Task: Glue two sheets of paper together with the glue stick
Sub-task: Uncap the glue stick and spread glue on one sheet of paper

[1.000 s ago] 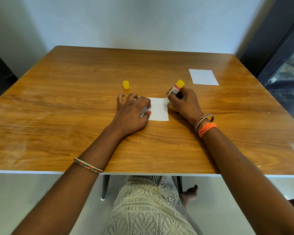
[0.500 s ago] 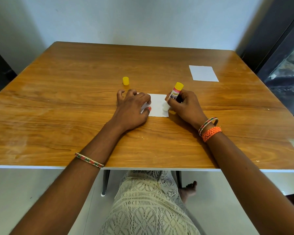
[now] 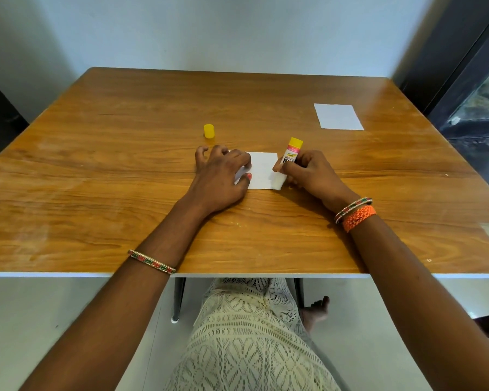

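Paper [image 3: 261, 170] pinned flat by left hand [image 3: 219, 179] so it won't slide — right hand [image 3: 312, 173] grips glue stick [image 3: 291, 156], tip down at its right edge. Second sheet [image 3: 338, 116] waits far right, cap [image 3: 209, 131] set aside.

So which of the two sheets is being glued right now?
The near sheet, pinned by the left hand, with the glue stick in the right hand on its edge. The far sheet lies untouched.

Single head-worn wide-angle view; looks forward and down from near edge of wooden table [image 3: 96, 193]; close over forearms; far wall [image 3: 237, 29] at top; lap and floor at bottom.
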A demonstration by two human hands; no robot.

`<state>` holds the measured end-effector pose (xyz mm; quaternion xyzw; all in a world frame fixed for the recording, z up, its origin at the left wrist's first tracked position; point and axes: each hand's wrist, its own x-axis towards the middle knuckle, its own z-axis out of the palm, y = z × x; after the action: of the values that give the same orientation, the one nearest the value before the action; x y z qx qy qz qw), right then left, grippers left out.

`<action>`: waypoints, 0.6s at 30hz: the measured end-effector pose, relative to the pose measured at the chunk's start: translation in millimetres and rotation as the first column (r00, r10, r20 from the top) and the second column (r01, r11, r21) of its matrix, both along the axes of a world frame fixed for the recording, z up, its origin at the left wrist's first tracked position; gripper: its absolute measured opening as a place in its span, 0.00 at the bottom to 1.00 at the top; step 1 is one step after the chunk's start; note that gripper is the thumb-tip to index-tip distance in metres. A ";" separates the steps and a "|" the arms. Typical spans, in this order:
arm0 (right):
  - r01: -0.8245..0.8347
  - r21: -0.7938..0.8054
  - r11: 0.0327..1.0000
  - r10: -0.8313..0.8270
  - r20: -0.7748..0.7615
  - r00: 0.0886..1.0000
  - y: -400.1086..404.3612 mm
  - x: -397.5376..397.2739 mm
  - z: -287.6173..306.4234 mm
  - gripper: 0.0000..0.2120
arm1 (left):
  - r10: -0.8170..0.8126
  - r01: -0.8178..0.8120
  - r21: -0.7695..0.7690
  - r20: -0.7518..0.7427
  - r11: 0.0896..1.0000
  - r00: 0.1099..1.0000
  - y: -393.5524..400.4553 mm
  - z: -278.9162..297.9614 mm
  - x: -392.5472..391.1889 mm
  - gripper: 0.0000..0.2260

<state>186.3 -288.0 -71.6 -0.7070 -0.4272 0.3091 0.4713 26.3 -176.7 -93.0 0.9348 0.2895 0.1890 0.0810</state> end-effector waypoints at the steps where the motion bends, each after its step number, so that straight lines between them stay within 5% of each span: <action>1: -0.011 -0.004 1.000 0.011 -0.061 0.998 -1.4 2.4 2.8 0.07 | -0.004 0.004 -0.004 0.000 1.000 1.000 0.2 -0.2 -0.1 0.09; 8: 0.009 0.188 0.982 0.108 -0.597 0.795 -9.4 22.1 4.3 0.08 | -0.016 0.016 0.000 -0.008 1.000 1.000 0.2 -2.0 0.6 0.10; 18: 0.075 0.207 0.976 0.104 -0.734 0.671 -6.0 25.4 4.2 0.14 | -0.036 0.038 -0.079 0.025 0.996 0.999 -1.5 -0.8 1.2 0.11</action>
<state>211.6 -294.1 -67.4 -0.4608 -0.2365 0.5236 0.6764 27.6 -178.2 -93.8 0.9339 0.2782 0.1867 0.1249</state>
